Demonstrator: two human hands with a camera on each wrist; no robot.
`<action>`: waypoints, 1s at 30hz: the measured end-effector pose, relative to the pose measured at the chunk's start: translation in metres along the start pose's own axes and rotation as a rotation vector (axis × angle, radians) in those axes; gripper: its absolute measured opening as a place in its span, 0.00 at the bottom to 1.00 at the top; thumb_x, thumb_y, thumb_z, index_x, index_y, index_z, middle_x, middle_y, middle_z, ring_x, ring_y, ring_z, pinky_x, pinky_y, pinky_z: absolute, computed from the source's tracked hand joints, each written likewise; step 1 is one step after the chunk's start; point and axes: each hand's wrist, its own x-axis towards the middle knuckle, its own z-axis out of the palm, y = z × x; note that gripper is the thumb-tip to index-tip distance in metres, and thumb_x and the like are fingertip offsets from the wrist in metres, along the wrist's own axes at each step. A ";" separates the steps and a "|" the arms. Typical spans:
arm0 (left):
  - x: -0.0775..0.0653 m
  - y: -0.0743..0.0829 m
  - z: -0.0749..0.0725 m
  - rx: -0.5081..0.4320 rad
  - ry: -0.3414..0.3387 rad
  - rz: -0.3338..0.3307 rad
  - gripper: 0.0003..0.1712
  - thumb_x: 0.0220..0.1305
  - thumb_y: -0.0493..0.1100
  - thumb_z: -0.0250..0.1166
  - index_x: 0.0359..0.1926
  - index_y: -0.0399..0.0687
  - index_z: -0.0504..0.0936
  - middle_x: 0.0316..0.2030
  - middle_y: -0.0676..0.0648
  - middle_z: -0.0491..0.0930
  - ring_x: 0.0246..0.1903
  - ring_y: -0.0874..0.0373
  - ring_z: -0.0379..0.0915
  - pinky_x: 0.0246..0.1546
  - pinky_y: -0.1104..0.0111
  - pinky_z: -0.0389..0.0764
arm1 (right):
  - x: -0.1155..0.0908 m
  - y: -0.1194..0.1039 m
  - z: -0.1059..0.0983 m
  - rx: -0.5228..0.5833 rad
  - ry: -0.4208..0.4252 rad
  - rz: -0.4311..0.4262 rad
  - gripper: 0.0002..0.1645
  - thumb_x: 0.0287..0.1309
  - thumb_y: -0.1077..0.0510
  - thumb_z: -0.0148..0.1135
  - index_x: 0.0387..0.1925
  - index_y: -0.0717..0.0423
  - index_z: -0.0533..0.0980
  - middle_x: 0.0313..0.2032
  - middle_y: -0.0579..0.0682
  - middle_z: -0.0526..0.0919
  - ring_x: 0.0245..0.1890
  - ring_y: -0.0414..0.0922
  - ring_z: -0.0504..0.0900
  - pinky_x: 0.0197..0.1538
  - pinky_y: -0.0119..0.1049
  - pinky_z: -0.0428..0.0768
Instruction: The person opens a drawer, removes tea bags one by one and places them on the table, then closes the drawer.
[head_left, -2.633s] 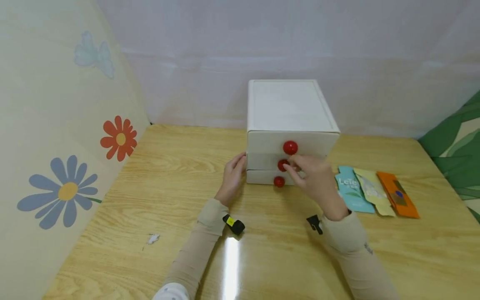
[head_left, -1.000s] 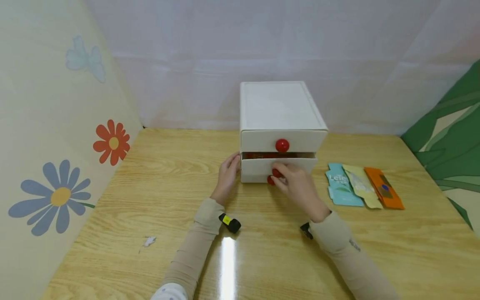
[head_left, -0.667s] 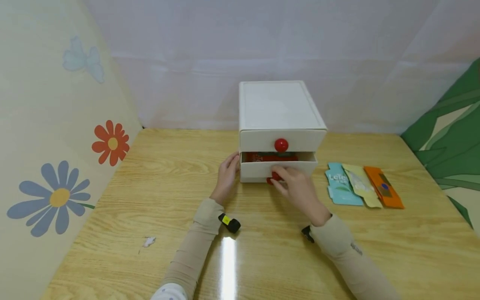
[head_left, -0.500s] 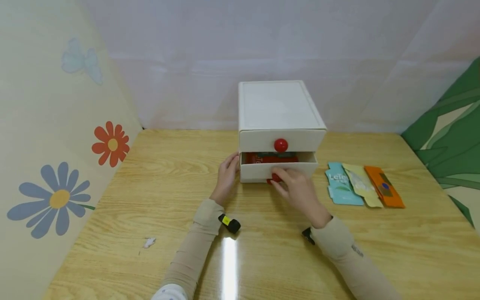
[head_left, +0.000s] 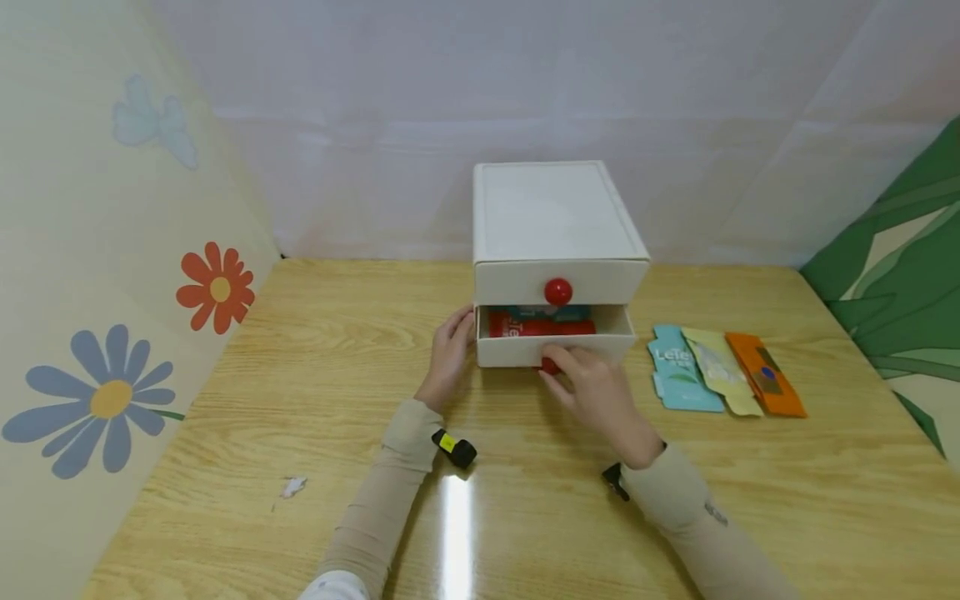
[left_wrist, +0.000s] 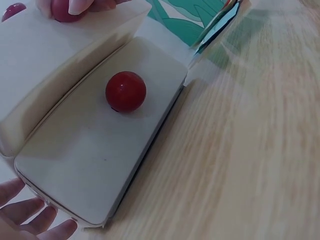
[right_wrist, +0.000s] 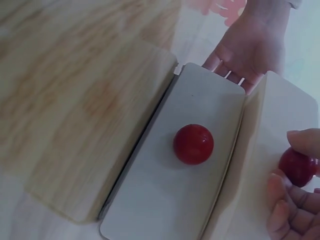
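The person wears long tan sleeves. The left sleeve (head_left: 363,521) has lots of little creases, and the right sleeve (head_left: 738,550) looks smoother. Each one ends in a wide, thick cuff: the left cuff (head_left: 411,435) and the right cuff (head_left: 670,490) are tan too. A black strap piece (head_left: 461,452) with a bright yellow patch (head_left: 447,443) sticks out by the left cuff. A small black clip (head_left: 617,482) pokes out by the right one. The right sleeve has a little dark mark (head_left: 716,512), too small to read. Something white (head_left: 337,587) shows low on the left arm.

Packets (head_left: 722,375) lie on the table (head_left: 337,333), right of the cabinet (head_left: 555,212).
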 end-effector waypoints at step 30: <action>0.001 -0.002 0.000 0.024 0.030 0.059 0.19 0.68 0.36 0.47 0.54 0.26 0.70 0.53 0.34 0.71 0.52 0.48 0.69 0.50 0.64 0.75 | 0.004 -0.014 -0.026 -0.003 -0.202 -0.013 0.17 0.43 0.59 0.70 0.29 0.54 0.68 0.11 0.41 0.56 0.11 0.36 0.54 0.13 0.25 0.51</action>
